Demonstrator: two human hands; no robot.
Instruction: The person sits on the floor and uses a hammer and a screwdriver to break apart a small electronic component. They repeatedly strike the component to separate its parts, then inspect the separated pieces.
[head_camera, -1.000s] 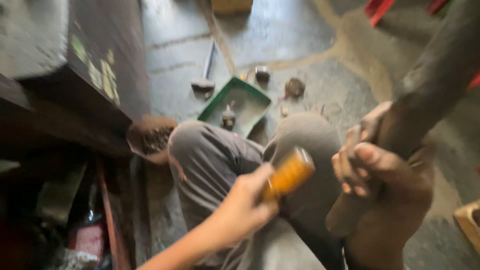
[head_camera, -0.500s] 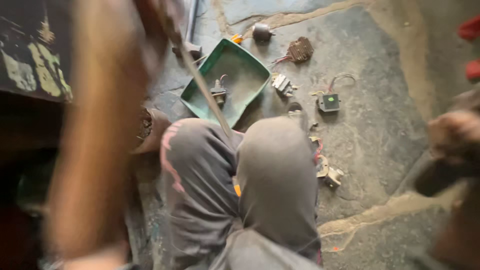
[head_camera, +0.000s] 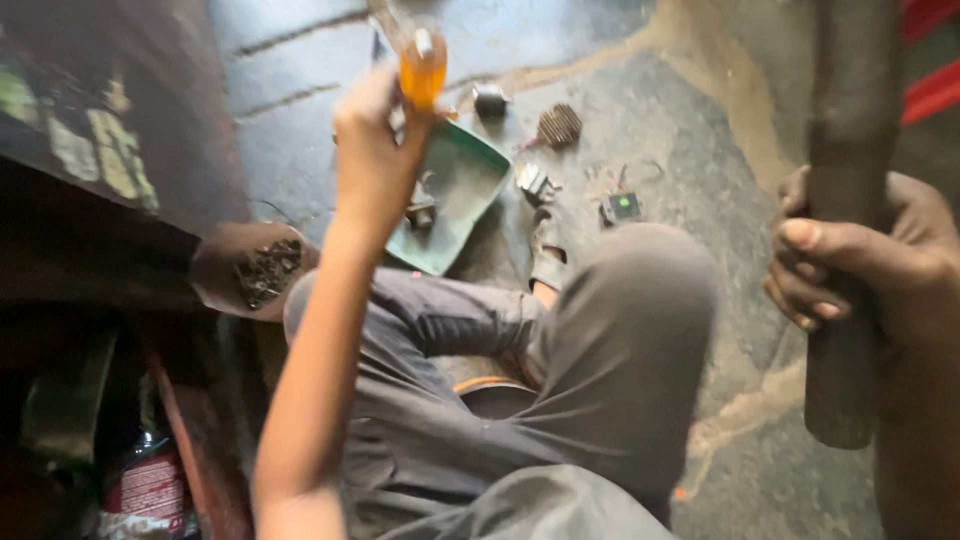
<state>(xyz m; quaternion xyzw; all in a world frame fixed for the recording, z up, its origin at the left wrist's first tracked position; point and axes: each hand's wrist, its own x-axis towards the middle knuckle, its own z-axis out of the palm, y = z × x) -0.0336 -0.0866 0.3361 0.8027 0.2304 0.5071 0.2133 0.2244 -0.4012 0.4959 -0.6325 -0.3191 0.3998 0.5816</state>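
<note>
Head view: left hand (head_camera: 375, 150) raised, fingers closed around an orange-handled tool (head_camera: 422, 72), its translucent handle projecting above the fist, over the green tray (head_camera: 465, 180). Right hand (head_camera: 850, 265) clamped around a dark, rough cylindrical bar (head_camera: 850, 200), held upright at the right edge. Small metal parts lie on cracked concrete floor (head_camera: 700, 100).

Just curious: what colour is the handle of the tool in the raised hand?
Orange, in the left hand; handle shows in the head view.

Left hand (head_camera: 375, 150) grips an orange-handled tool (head_camera: 422, 72); right hand (head_camera: 850, 260) clasps a dark bar (head_camera: 850, 120).
</note>
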